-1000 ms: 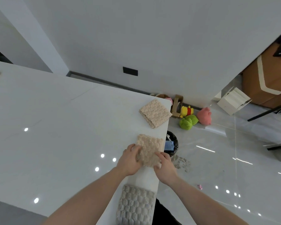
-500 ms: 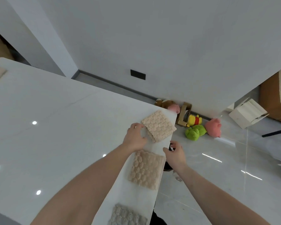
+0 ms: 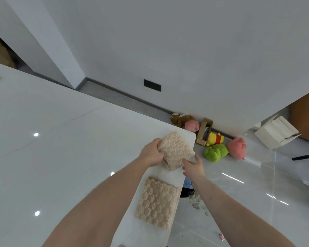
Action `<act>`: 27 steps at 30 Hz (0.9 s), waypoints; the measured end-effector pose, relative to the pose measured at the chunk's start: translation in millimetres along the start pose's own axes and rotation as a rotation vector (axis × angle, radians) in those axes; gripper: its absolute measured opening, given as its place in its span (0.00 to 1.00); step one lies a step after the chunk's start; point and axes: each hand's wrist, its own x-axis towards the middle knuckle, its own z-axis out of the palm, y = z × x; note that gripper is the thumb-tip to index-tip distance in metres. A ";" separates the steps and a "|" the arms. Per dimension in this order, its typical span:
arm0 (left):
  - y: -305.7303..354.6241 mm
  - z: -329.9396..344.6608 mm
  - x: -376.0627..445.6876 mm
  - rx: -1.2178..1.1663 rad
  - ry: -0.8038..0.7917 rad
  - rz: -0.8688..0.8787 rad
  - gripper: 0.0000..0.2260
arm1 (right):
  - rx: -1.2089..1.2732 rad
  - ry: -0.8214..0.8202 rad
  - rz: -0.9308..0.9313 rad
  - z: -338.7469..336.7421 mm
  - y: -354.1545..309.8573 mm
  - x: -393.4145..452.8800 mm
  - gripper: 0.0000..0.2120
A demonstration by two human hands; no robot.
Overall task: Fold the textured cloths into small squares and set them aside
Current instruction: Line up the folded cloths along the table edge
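A beige textured cloth (image 3: 177,148), folded into a thick square, sits at the far right corner of the white table (image 3: 61,148). My left hand (image 3: 151,154) grips its left edge, with the near edge lifted a little. At the cloth's near right corner my right hand (image 3: 193,167) has its fingers apart and touches the cloth. A second beige folded cloth (image 3: 158,202) lies flat on the table nearer to me, by the right edge, with no hand on it.
The table's right edge drops to a glossy floor. Plush toys (image 3: 218,148) and a brown toy (image 3: 180,119) lie on the floor by the wall, beside a white open box (image 3: 276,131). A dark bin (image 3: 186,190) shows under the table edge.
Both hands left the nearer beige cloth and reached forward to the far one. My left hand has closed on its left edge, and my right hand has come up to its near corner.
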 end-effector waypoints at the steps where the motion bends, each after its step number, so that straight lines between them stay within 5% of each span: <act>1: -1.0 1.7 2.3 -0.010 0.006 -0.011 0.24 | 0.006 -0.009 -0.003 0.2 -2.6 0.3 0.35; 4: -4.7 7.4 6.1 -0.022 0.041 -0.026 0.04 | -0.015 -0.001 -0.009 -1.3 -9.6 5.5 0.26; 15: -22.4 14.3 -1.1 -0.118 0.149 -0.121 0.13 | -0.261 0.081 -0.248 -2.4 -34.2 6.6 0.15; 20: -23.1 20.4 -14.4 0.156 0.325 0.163 0.20 | -0.277 0.129 -0.373 -3.3 -17.9 -1.8 0.24; 27: -20.7 34.7 -12.7 0.083 0.016 0.199 0.24 | -0.333 0.022 -0.408 -3.8 -6.2 -8.5 0.30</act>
